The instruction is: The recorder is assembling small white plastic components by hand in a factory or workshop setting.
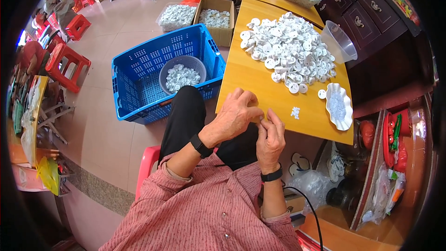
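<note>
Above my lap, at the near edge of the yellow table [241,69], my left hand [232,115] and my right hand [270,142] meet fingertip to fingertip. Both are closed in a pinch; whatever lies between the fingers is too small and hidden to name. Beyond them, a big heap of white round plastic pieces [290,49] covers much of the tabletop. To the right of my hands is a little cluster of small whitish bits [295,112]. A white scalloped dish [344,123] holds many small translucent pieces [337,105] at the table's right side.
On the floor at left stands a blue crate [132,109] with a grey basket [163,75] of white pieces inside. A cardboard box [225,38] and a clear tub [162,24] hold more. A clear container [338,44] leans by the heap. Red stools [69,62] stand farther left.
</note>
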`<action>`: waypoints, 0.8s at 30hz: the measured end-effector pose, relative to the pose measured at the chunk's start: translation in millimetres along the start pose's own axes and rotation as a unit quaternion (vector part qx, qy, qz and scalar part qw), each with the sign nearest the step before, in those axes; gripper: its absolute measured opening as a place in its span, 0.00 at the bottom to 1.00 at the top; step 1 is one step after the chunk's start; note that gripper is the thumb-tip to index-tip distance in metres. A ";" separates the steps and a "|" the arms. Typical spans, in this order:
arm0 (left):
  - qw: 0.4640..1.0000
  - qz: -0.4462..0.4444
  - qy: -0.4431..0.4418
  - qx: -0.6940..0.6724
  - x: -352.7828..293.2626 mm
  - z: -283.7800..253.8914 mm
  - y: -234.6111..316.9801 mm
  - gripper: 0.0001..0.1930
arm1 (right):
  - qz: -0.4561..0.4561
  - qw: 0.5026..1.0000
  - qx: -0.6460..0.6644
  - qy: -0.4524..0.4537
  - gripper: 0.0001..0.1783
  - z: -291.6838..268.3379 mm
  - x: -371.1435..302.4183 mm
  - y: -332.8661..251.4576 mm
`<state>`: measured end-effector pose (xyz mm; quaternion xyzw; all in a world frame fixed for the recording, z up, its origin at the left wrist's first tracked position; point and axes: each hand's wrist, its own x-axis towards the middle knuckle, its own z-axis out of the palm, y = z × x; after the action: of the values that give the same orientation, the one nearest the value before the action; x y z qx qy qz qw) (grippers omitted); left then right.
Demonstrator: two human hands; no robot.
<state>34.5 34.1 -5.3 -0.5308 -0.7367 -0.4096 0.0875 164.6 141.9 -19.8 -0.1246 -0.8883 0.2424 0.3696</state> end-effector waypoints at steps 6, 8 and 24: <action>1.000 -0.013 0.005 -0.003 0.2 0.7 0.0 0.09 | 0.006 1.000 -0.009 0.008 0.09 0.4 3.0 -7.2; 1.000 -0.012 0.008 -0.001 0.6 0.8 0.6 0.09 | 0.006 1.000 -0.012 0.013 0.09 0.7 3.0 -6.8; 0.998 -0.028 0.018 -0.062 4.4 -0.8 -3.4 0.09 | 0.038 0.998 0.020 0.051 0.04 -2.0 0.8 1.7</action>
<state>29.5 36.4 -4.0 -0.5066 -0.7232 -0.4661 0.0564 165.5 144.4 -19.0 -0.1628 -0.8579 0.2670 0.4078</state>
